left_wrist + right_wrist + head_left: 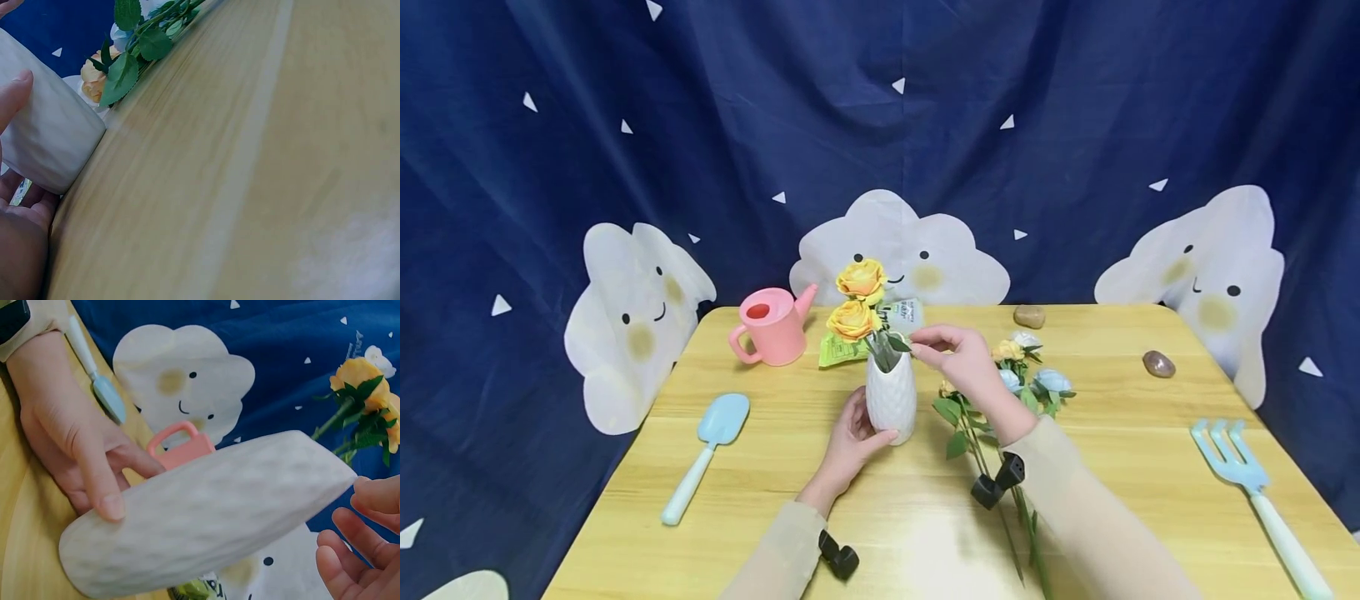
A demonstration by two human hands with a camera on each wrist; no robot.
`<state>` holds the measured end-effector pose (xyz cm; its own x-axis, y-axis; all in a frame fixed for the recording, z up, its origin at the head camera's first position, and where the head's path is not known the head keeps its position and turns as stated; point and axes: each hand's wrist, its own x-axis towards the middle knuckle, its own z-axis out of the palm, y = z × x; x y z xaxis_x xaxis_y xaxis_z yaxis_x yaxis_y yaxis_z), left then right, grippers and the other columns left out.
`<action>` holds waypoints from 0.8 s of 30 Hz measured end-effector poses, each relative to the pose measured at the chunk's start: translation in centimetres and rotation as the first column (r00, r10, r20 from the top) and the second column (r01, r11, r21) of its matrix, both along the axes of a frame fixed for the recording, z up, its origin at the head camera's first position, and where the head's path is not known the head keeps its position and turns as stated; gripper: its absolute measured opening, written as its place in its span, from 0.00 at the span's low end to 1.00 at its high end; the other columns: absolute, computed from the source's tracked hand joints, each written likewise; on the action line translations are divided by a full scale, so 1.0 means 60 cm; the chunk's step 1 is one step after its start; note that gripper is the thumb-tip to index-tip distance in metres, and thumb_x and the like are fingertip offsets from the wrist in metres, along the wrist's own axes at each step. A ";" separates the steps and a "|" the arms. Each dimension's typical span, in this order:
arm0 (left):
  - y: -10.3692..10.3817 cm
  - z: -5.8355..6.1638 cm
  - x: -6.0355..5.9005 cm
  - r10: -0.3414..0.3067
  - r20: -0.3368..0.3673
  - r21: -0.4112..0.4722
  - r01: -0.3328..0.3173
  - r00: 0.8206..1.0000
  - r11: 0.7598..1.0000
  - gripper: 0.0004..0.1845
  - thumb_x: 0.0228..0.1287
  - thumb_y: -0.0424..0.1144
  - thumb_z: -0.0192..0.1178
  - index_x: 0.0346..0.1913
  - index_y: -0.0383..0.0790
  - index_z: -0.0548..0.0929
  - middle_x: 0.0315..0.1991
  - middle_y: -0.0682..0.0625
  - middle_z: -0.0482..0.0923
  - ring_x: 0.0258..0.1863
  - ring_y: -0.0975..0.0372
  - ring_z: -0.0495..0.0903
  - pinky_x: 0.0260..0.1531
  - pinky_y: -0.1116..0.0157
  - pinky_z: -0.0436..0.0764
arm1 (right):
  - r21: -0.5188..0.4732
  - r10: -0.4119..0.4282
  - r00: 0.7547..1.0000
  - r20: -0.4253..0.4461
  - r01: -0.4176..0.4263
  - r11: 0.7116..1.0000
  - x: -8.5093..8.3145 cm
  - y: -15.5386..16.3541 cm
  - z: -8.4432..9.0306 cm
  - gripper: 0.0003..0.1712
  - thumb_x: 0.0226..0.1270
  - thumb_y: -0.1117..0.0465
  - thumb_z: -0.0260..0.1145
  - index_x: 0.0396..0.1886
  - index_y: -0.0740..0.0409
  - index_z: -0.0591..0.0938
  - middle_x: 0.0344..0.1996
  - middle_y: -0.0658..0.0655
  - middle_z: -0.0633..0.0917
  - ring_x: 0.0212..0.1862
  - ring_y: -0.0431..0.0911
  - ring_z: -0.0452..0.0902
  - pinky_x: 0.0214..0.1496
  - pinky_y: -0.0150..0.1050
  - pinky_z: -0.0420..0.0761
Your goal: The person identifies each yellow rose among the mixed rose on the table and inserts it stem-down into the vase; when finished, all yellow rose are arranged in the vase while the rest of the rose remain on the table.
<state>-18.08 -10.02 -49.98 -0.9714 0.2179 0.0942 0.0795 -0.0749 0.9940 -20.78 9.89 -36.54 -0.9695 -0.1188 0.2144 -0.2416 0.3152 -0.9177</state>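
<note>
- White vase [891,398] stands upright at centre of the head view, on the wooden worktop [1150,467]. Dimpled surface, narrow mouth.
- In the vase: two orange roses [857,300] on green stems, blooms leaning toward upper left of the mouth.
- Left hand [853,437] wraps the lower body of the vase, thumb across the front, fingers behind; the right wrist view shows the same grip.
- Right hand [958,358] sits just right of the vase mouth, fingertips pinched together at a leaf [897,342] by the rim. Cannot tell whether it actually grips the leaf or stem.
- Loose bunch of flowers [1026,375], pale blue, white and yellow, lies flat on the worktop right of the vase, stems running to the lower edge under the right forearm.
- Pink watering can [771,325] at left of centre, behind the vase; contents not visible.
- Blue trowel [707,454] at left, blue hand fork [1251,492] at right.
- Two stones [1158,363] toward the back right.
</note>
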 end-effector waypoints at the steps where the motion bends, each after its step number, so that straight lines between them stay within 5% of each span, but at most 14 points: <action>1: 0.000 0.000 0.000 0.002 -0.001 0.003 -0.002 1.000 1.000 0.45 0.50 0.29 0.69 0.69 0.38 0.55 0.66 0.39 0.62 0.65 0.52 0.61 0.64 0.56 0.61 | -0.001 0.002 1.000 0.011 -0.002 1.000 0.002 0.004 -0.001 0.13 0.59 0.60 0.67 0.43 0.60 0.84 0.37 0.55 0.85 0.40 0.46 0.78 0.39 0.38 0.78; 13: 0.000 0.001 -0.001 0.011 -0.005 0.008 -0.011 1.000 1.000 0.44 0.49 0.28 0.69 0.68 0.38 0.56 0.66 0.40 0.61 0.65 0.53 0.60 0.64 0.57 0.61 | -0.059 -0.026 0.994 0.109 0.033 0.998 0.017 0.067 -0.034 0.16 0.61 0.64 0.66 0.48 0.65 0.80 0.33 0.60 0.82 0.35 0.57 0.78 0.32 0.39 0.81; 19: 0.000 0.004 0.001 0.009 -0.010 0.015 -0.009 1.000 1.000 0.44 0.50 0.28 0.69 0.68 0.38 0.56 0.66 0.39 0.61 0.65 0.53 0.60 0.64 0.57 0.60 | -0.038 0.024 0.985 0.173 -0.018 0.999 0.046 0.100 -0.071 0.18 0.61 0.65 0.65 0.50 0.67 0.76 0.35 0.63 0.81 0.33 0.52 0.79 0.33 0.45 0.83; 24: 0.000 0.001 0.001 0.003 -0.006 0.009 -0.003 1.000 1.000 0.45 0.50 0.29 0.69 0.69 0.37 0.55 0.66 0.39 0.61 0.65 0.52 0.60 0.64 0.57 0.60 | -0.063 0.061 0.969 0.239 -0.047 0.997 0.079 0.121 -0.095 0.20 0.60 0.68 0.65 0.51 0.72 0.74 0.36 0.68 0.80 0.34 0.58 0.79 0.33 0.45 0.83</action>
<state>-18.05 -10.02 -49.91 -0.9716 0.2138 0.1014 0.0854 -0.0831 0.9929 -16.04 17.15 -42.23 -0.9858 -0.1670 -0.0162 -0.0271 0.2539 -0.9668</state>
